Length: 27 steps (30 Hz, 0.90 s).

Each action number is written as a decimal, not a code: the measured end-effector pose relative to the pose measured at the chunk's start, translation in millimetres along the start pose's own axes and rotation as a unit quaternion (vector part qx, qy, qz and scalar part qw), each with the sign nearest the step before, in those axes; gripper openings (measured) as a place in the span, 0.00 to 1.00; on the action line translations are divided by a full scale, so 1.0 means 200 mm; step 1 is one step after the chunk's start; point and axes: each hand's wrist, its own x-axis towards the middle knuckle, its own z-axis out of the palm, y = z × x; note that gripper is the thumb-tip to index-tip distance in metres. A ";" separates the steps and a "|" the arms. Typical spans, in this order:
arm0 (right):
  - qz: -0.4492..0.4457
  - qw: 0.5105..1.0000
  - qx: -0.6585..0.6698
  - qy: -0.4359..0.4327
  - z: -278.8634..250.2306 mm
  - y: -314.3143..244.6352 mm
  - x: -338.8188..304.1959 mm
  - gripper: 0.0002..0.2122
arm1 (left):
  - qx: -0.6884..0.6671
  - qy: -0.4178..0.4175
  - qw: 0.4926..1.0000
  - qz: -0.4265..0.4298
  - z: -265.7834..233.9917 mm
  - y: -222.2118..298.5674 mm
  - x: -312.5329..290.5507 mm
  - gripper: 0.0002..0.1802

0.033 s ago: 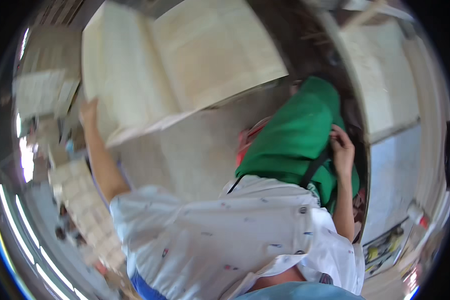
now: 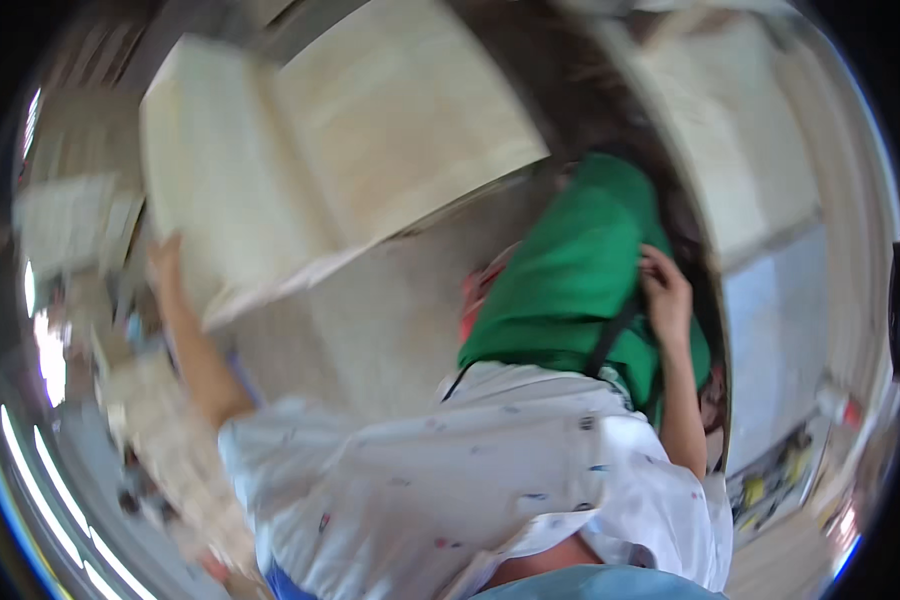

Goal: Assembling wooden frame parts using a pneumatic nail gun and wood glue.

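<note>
Right hand [image 2: 665, 292], fingers curled on the strap and top of a green bag [image 2: 570, 270] carried at the right shoulder. Left hand [image 2: 163, 255] touches the edge of a pale wooden board [image 2: 270, 190]; its grip cannot be told. Board not yet lifted clear. Yellow-and-white packages [image 2: 770, 485] lie lower right.

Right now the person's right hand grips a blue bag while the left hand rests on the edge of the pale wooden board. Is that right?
Not quite: the bag is green, not blue, as the head view shows. The rest stands: the right hand grips it near a dark strap, and the left hand rests on the edge of the pale wooden board.
</note>
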 end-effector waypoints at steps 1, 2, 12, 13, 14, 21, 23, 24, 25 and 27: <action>0.000 0.999 -0.036 0.028 0.03 -0.05 -0.02 0.19 | -0.138 -0.120 0.980 -0.081 -0.05 -0.12 -0.02 0.34; 0.088 0.994 -0.005 0.060 -0.02 -0.02 -0.08 0.20 | -0.204 -0.179 0.958 -0.098 0.07 0.54 -0.40 0.31; -0.036 0.983 0.098 0.153 0.08 0.05 -0.10 0.17 | -0.084 0.209 0.912 0.343 -0.45 1.43 -1.00 0.20; -0.040 0.981 0.099 0.163 0.07 0.05 -0.10 0.17 | -0.124 0.091 0.919 0.364 -0.41 1.60 -1.15 0.22; -0.044 0.974 0.118 0.188 0.08 0.05 -0.12 0.17 | -0.158 -0.031 0.909 0.384 -0.37 1.76 -1.27 0.24; -0.060 0.930 0.156 0.328 -0.08 0.10 -0.33 0.16 | -0.277 -0.463 0.656 0.527 0.24 2.28 -1.76 0.13; -0.064 0.908 0.157 0.383 -0.11 0.12 -0.40 0.16 | -0.259 -0.555 0.574 0.544 0.38 2.36 -1.94 0.12; -0.073 0.896 0.152 0.411 -0.13 0.14 -0.44 0.15 | -0.241 -0.573 0.545 0.563 0.43 2.40 -2.04 0.12; -0.066 0.880 0.186 0.432 -0.16 0.10 -0.49 0.15 | -0.239 -0.602 0.515 0.562 0.46 2.40 -2.13 0.13; -0.039 0.838 0.195 0.509 -0.18 0.04 -0.62 0.14 | -0.213 -0.643 0.462 0.573 0.48 2.44 -2.28 0.13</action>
